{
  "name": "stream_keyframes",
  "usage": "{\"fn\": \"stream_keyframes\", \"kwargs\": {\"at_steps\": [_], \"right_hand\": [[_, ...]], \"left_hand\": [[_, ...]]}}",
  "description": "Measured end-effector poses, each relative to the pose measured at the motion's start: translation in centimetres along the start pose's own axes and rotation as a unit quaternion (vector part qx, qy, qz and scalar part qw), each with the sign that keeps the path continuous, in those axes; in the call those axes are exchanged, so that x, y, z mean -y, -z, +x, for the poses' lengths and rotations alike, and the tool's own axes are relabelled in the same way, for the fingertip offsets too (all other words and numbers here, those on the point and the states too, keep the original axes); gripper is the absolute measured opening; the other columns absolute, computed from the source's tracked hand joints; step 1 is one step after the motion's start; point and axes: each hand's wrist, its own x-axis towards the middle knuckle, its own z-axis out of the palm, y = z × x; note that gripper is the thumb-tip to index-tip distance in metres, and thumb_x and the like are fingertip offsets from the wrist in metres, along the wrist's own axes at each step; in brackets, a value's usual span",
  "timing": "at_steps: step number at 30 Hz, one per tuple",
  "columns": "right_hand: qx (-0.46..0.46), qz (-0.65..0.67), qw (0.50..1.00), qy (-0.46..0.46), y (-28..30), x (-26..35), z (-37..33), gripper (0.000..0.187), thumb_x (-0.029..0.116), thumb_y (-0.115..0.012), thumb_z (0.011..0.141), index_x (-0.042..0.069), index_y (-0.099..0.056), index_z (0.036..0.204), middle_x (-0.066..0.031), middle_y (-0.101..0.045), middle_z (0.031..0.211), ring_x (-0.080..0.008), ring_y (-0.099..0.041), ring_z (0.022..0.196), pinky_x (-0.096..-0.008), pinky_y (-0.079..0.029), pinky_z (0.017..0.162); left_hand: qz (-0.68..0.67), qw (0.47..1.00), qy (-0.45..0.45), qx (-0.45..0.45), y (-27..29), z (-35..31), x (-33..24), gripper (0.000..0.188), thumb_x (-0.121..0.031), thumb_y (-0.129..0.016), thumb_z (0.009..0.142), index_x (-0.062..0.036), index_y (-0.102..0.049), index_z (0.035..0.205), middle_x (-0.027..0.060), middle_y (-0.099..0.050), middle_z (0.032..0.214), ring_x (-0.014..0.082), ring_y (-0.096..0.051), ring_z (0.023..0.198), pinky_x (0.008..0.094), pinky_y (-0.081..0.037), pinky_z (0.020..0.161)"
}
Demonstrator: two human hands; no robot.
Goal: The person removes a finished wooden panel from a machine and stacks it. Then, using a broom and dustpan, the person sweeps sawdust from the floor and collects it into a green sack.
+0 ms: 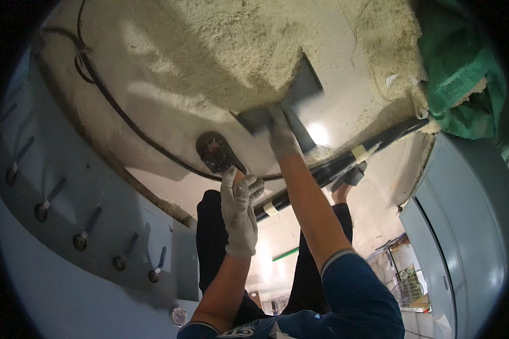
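My right hand (pixel 281 135), in a pale glove and smeared by motion, reaches forward over the floor. It is closed on a flat dark grey sheet-like piece (pixel 305 85) with straight edges, whose exact kind I cannot make out. The piece meets the edge of a spread of beige, crumbly material (pixel 209 56). My left hand (pixel 241 212), also gloved, is held in front of my left leg, beside my ankle. Its fingers are loosely bent and apart, with nothing visible in them. A dark, spotted slipper (pixel 218 152) shows just beyond its fingertips.
A black cable (pixel 124 116) curves across the floor on the left. Thick black pipe (pixel 322 172) with tape bands runs in front of my feet. Grey cabinets (pixel 458 209) stand at right, below green cloth (pixel 461 79). On the left, a grey panel (pixel 56 237) carries several handles.
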Motion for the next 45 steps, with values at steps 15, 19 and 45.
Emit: {"fn": "stream_keyframes", "kwargs": {"at_steps": [15, 19, 45], "right_hand": [[0.157, 0.257, 0.953, 0.031, -23.6, 13.6, 15.6, 0.028, 0.007, -0.058, 0.092, 0.005, -0.056, 0.120, -0.0089, -0.061, 0.116, -0.0242, -0.059, 0.106, -0.0404, -0.051, 0.092], [0.197, 0.302, 0.932, 0.045, -18.5, 13.0, 12.1, 0.038, 0.010, -0.060, 0.092, 0.004, -0.052, 0.128, -0.0105, -0.059, 0.125, -0.0253, -0.058, 0.115, -0.0401, -0.048, 0.100], [-0.389, 0.166, 0.847, 0.322, 34.2, 57.6, -11.5, 0.029, 0.022, -0.054, 0.098, 0.002, -0.053, 0.118, -0.0124, -0.061, 0.112, -0.0305, -0.065, 0.093, -0.0496, -0.056, 0.079]], "left_hand": [[-0.041, 0.999, 0.000, 0.020, -1.8, 3.3, -5.7, 0.054, -0.033, -0.055, 0.099, 0.0026, -0.037, 0.137, 0.0176, -0.053, 0.115, 0.0245, -0.061, 0.100, 0.0382, -0.049, 0.092], [-0.036, 0.999, 0.024, 0.004, -3.0, 3.0, -4.6, 0.045, -0.029, -0.058, 0.098, -0.0035, -0.044, 0.132, 0.0126, -0.060, 0.107, 0.0232, -0.063, 0.095, 0.0357, -0.051, 0.087], [0.067, 0.988, 0.047, 0.128, -8.9, -1.0, 5.5, 0.049, -0.035, -0.059, 0.096, -0.0099, -0.045, 0.137, 0.0135, -0.059, 0.114, 0.0260, -0.061, 0.098, 0.0399, -0.048, 0.092]]}}
